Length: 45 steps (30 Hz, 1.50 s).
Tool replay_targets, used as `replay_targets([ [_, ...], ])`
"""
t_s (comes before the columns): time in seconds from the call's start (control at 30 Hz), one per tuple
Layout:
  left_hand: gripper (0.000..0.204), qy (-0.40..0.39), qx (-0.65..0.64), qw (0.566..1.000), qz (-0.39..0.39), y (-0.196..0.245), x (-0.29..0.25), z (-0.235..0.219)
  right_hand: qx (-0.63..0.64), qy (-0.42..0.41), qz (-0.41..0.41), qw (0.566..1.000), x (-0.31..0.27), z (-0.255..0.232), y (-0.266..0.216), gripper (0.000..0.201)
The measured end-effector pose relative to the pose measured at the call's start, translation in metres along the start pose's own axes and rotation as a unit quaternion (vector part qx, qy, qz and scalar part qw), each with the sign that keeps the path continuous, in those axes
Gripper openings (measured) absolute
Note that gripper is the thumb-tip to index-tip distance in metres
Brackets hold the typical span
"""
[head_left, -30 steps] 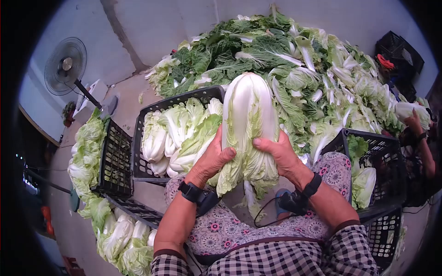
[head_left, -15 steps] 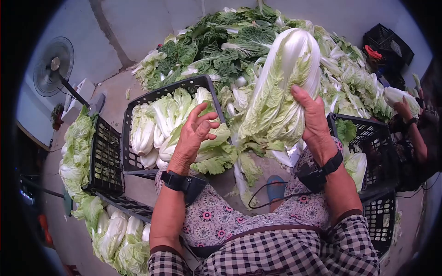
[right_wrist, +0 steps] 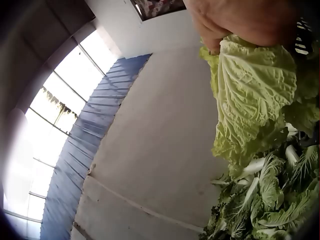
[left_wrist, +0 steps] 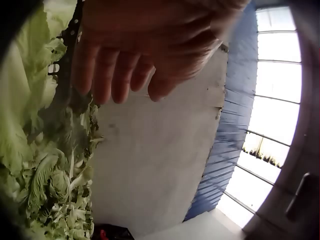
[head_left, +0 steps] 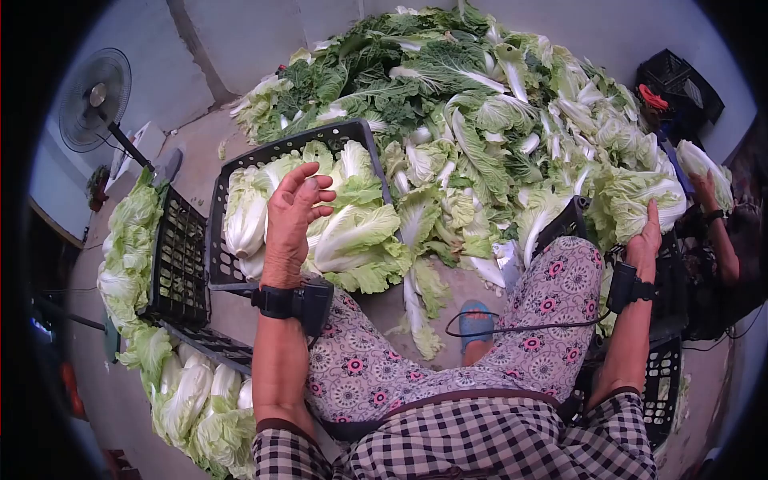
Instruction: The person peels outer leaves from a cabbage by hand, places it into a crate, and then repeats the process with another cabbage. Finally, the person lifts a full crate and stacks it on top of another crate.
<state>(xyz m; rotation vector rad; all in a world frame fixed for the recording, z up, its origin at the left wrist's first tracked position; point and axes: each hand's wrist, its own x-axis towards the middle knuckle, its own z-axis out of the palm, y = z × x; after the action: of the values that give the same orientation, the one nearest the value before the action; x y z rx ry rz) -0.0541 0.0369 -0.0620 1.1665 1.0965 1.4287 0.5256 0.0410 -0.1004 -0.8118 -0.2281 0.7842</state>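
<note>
In the head view my right hand grips a Chinese cabbage at the right, held sideways over the black crate beside my knee. Its pale, wrinkled leaves hang below the right hand in the right wrist view. My left hand is raised with nothing in it, its fingers loosely bent, in front of another black crate full of Chinese cabbages. The left wrist view shows the left hand with its fingers apart from any cabbage.
A large heap of loose cabbage leaves lies against the wall. More cabbages line the left side by a standing crate. A fan stands back left. At far right another person's hand holds a cabbage.
The cabbage was between both hands; my left hand let go, and the right hand carried it rightward to over the right crate. My left hand moved back to the left.
</note>
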Motion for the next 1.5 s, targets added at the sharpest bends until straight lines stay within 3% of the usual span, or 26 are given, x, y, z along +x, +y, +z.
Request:
replay_targets([
  [0.1,0.039,0.012,0.053,0.998,0.009,0.017,0.002,-0.035,-0.035,0.035,0.035,0.998,0.027,-0.053,-0.007,0.044],
  [0.17,0.038,0.013,0.114,0.993,-0.015,0.026,0.002,-0.061,-0.098,0.094,0.012,0.991,0.010,-0.052,-0.006,0.044],
  [0.27,0.051,-0.010,0.307,0.950,-0.057,0.019,-0.002,-0.099,-0.261,0.003,0.112,0.959,0.051,-0.116,-0.005,0.044],
  [0.37,0.058,-0.066,0.399,0.907,-0.121,-0.010,-0.008,-0.133,-0.267,-0.012,0.188,0.945,0.114,-0.158,0.003,0.048],
  [0.4,0.064,-0.098,0.423,0.885,-0.171,-0.018,-0.008,-0.137,-0.270,-0.016,0.212,0.939,0.112,-0.150,0.008,0.049],
  [0.43,0.073,-0.099,0.381,0.890,-0.230,-0.029,-0.011,-0.141,-0.326,0.005,0.146,0.934,0.113,-0.140,0.007,0.047],
  [0.5,0.080,-0.169,0.392,0.884,-0.189,-0.053,-0.013,-0.148,-0.448,0.067,0.019,0.891,0.081,-0.084,0.005,0.042],
  [0.53,0.081,-0.163,0.402,0.887,-0.159,-0.065,-0.012,-0.150,-0.489,0.034,-0.063,0.870,0.070,-0.060,0.003,0.043],
  [0.6,0.084,-0.151,0.417,0.891,-0.097,-0.083,-0.011,-0.152,-0.358,-0.120,0.013,0.926,0.045,0.006,0.005,0.045],
  [0.7,0.077,-0.135,0.412,0.870,-0.233,-0.062,-0.004,-0.140,-0.356,-0.292,0.055,0.886,-0.022,0.098,0.023,0.043],
  [0.8,0.068,-0.081,0.419,0.889,-0.164,-0.048,-0.002,-0.132,-0.385,-0.431,0.059,0.814,-0.083,0.159,0.050,0.043],
  [0.87,0.060,-0.049,0.454,0.886,-0.078,-0.014,0.000,-0.108,-0.403,-0.525,0.062,0.747,-0.114,0.187,0.069,0.044],
  [0.93,0.054,-0.035,0.481,0.876,0.005,0.027,0.000,-0.077,-0.392,-0.556,0.039,0.732,-0.150,0.206,0.089,0.049],
  [0.97,0.053,-0.037,0.492,0.869,0.042,0.047,-0.001,-0.060,-0.375,-0.583,0.061,0.718,-0.162,0.214,0.099,0.058],
  [1.0,0.051,-0.040,0.502,0.860,0.081,0.057,0.000,-0.048,-0.399,-0.619,-0.004,0.677,-0.171,0.222,0.108,0.068],
  [1.07,0.050,-0.057,0.520,0.847,0.095,0.053,0.008,-0.036,-0.401,-0.664,-0.009,0.631,-0.188,0.230,0.123,0.092],
  [1.13,0.049,-0.067,0.543,0.833,0.084,0.049,0.009,-0.028,-0.371,-0.712,-0.013,0.595,-0.201,0.230,0.150,0.103],
  [1.23,0.048,-0.060,0.560,0.811,0.161,0.058,0.004,-0.013,-0.394,-0.722,-0.205,0.531,-0.216,0.226,0.181,0.105],
  [1.33,0.048,-0.103,0.554,0.784,0.260,0.077,-0.004,0.021,-0.380,-0.675,-0.287,0.564,-0.233,0.227,0.204,0.090],
  [1.37,0.048,-0.116,0.543,0.775,0.301,0.084,-0.006,0.030,-0.349,-0.687,-0.192,0.608,-0.236,0.231,0.203,0.083],
  [1.4,0.058,-0.131,0.576,0.737,0.328,0.092,-0.004,0.036,-0.315,-0.691,-0.095,0.644,-0.239,0.238,0.199,0.076],
  [1.43,0.060,-0.078,0.540,0.767,0.338,0.096,-0.003,0.039,-0.277,-0.687,0.001,0.672,-0.241,0.243,0.194,0.070],
  [1.47,0.063,-0.025,0.500,0.793,0.346,0.098,-0.001,0.042,-0.261,-0.624,-0.035,0.736,-0.246,0.245,0.191,0.057],
  [1.5,0.066,0.027,0.458,0.815,0.353,0.099,0.000,0.044,-0.251,-0.589,-0.029,0.768,-0.243,0.251,0.186,0.057],
])
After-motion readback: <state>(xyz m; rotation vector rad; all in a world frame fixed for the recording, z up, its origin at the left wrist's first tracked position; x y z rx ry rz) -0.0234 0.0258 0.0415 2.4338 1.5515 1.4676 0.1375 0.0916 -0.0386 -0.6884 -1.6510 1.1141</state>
